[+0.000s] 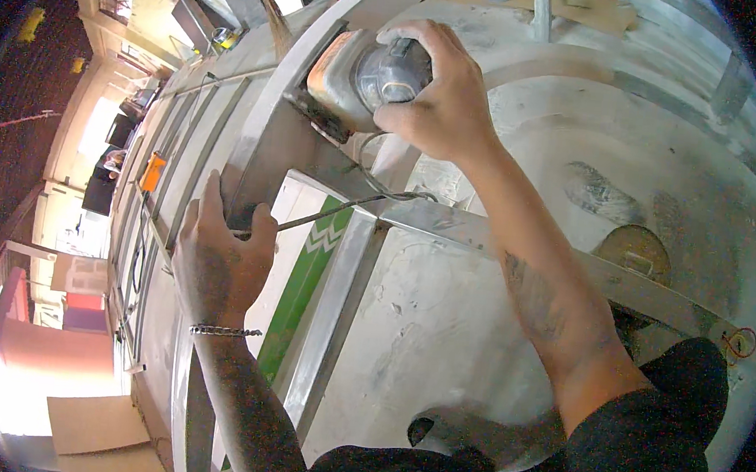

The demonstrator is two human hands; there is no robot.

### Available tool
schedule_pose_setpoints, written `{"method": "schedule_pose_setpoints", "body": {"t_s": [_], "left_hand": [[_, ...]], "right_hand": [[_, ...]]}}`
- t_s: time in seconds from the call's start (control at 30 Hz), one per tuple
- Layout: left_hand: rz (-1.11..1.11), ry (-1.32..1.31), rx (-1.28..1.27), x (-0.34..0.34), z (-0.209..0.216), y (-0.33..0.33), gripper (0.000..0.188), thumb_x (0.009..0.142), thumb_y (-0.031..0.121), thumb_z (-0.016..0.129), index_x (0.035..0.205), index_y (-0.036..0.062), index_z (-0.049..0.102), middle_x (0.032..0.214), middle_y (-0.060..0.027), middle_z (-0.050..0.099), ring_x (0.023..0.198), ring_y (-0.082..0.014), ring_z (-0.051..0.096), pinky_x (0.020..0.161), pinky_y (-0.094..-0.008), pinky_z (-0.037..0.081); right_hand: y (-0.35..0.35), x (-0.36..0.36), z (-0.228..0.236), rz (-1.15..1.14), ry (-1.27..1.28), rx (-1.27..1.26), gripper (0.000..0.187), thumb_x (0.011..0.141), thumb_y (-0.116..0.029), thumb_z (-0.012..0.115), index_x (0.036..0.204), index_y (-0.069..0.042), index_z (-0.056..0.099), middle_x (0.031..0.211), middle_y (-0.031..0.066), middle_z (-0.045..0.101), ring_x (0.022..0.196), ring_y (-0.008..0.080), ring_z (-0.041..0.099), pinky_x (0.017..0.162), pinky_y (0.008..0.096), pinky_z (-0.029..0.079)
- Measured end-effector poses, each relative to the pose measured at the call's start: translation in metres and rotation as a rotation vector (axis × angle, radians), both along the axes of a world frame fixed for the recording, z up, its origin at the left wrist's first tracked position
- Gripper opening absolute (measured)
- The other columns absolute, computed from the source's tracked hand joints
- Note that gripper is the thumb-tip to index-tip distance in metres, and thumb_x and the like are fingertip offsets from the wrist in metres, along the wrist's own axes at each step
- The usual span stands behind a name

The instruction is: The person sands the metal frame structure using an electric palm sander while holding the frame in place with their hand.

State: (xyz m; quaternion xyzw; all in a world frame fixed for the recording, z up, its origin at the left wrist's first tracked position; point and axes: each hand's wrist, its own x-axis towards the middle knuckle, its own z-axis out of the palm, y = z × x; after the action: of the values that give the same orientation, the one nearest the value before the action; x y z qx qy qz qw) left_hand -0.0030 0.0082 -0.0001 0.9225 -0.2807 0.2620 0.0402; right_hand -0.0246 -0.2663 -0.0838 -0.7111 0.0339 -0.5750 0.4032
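Observation:
My right hand point(438, 94) is wrapped round the dark rounded top of a power sander point(342, 78) with a worn grey and orange body. The sander's dark pad lies against the curved grey metal frame point(271, 126). Lower on the same frame, my left hand point(225, 259) grips its edge, with fingers on the outer side and thumb on the inner. A dark cable point(336, 208) runs from beside the left thumb across to a bundle near the sander. The left palm hides where that cable leads.
Below the frame is a white panel with a green stripe point(298, 292). A large dusty pale shell point(545, 143) with a round brown disc point(632, 252) curves away at the right. An orange tool point(152, 171) sits among rails at left. Cardboard point(97, 424) lies lower left.

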Motion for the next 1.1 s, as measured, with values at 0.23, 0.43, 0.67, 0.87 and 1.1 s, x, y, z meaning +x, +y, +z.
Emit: {"method": "schedule_pose_setpoints", "body": {"t_s": [0.23, 0.43, 0.67, 0.87, 1.1], "left_hand": [[-0.014, 0.002, -0.012, 0.001, -0.002, 0.002, 0.067, 0.085, 0.031, 0.072, 0.138, -0.0063, 0.057, 0.112, -0.0283, 0.069, 0.101, -0.0427, 0.070, 0.090, -0.0494, 0.055], [-0.040, -0.015, -0.005, 0.003, -0.003, 0.004, 0.066, 0.086, 0.031, 0.071, 0.139, -0.0050, 0.057, 0.115, -0.0280, 0.069, 0.103, -0.0425, 0.070, 0.090, -0.0500, 0.055], [0.022, 0.028, 0.000, -0.003, -0.002, -0.004, 0.068, 0.086, 0.034, 0.070, 0.141, -0.0028, 0.057, 0.120, -0.0254, 0.068, 0.107, -0.0421, 0.069, 0.093, -0.0504, 0.054], [0.066, 0.045, 0.016, -0.003, 0.003, -0.001, 0.069, 0.086, 0.037, 0.069, 0.142, -0.0017, 0.056, 0.120, -0.0247, 0.068, 0.107, -0.0424, 0.068, 0.093, -0.0511, 0.054], [0.088, 0.045, 0.044, -0.008, 0.006, -0.001, 0.070, 0.087, 0.037, 0.069, 0.144, -0.0011, 0.054, 0.122, -0.0249, 0.067, 0.107, -0.0426, 0.068, 0.093, -0.0517, 0.053]], "right_hand": [[-0.022, 0.003, 0.004, -0.024, 0.018, -0.017, 0.064, 0.056, -0.015, 0.079, 0.118, -0.011, 0.066, 0.114, 0.0132, 0.068, 0.106, 0.0337, 0.067, 0.095, 0.0408, 0.052], [-0.042, 0.010, 0.002, -0.118, 0.033, -0.015, 0.065, 0.056, -0.017, 0.080, 0.119, -0.011, 0.066, 0.113, 0.0131, 0.068, 0.105, 0.0330, 0.067, 0.096, 0.0414, 0.052], [-0.040, 0.003, 0.008, -0.135, -0.056, -0.056, 0.050, 0.064, -0.013, 0.077, 0.111, -0.004, 0.062, 0.101, 0.0234, 0.061, 0.100, 0.0443, 0.062, 0.088, 0.0485, 0.053], [-0.006, 0.004, 0.008, 0.026, 0.021, 0.014, 0.066, 0.054, -0.022, 0.080, 0.119, -0.016, 0.065, 0.112, 0.0156, 0.066, 0.105, 0.0396, 0.066, 0.091, 0.0473, 0.055], [0.033, -0.019, 0.009, 0.157, 0.024, 0.058, 0.066, 0.053, -0.011, 0.078, 0.117, -0.009, 0.064, 0.117, 0.0132, 0.065, 0.110, 0.0334, 0.065, 0.097, 0.0398, 0.051]]}}
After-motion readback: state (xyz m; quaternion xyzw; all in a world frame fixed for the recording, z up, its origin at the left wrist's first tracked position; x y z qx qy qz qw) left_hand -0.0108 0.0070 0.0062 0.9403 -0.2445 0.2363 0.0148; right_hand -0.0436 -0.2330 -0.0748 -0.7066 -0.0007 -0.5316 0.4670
